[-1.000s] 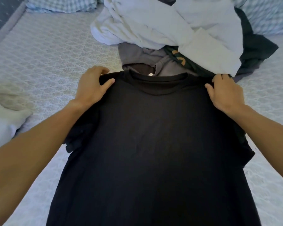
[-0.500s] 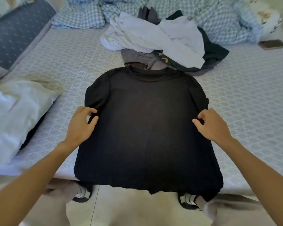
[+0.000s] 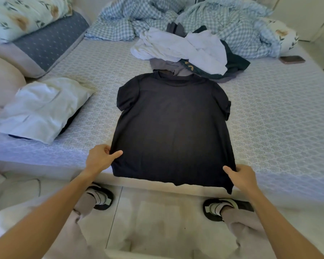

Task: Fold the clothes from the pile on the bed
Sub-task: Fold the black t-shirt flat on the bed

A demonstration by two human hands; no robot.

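Where the patterned bed (image 3: 269, 116) fills the middle band of the frame, a black T-shirt (image 3: 173, 128) lies spread flat at the centre, collar toward the top and hem hanging just over the bed's near edge. At the upper centre and upper right a blue checked blanket (image 3: 232, 25) is bunched up, and just below it sits the pile of clothes (image 3: 187, 49), white pieces on top of grey and dark green ones, its lower edge touching the shirt's collar. At the middle left rests a folded white garment (image 3: 41, 107) on top of something dark. In the upper left a grey-blue cushion (image 3: 49, 40) lies under a floral pillow (image 3: 24, 14). The left hand (image 3: 99, 159) pinches the shirt's lower left side edge, thumb on top of the cloth. The right hand (image 3: 243, 177) is clamped on the lower right corner of the hem. At the right edge of the frame a phone (image 3: 292, 59) lies on the bed.
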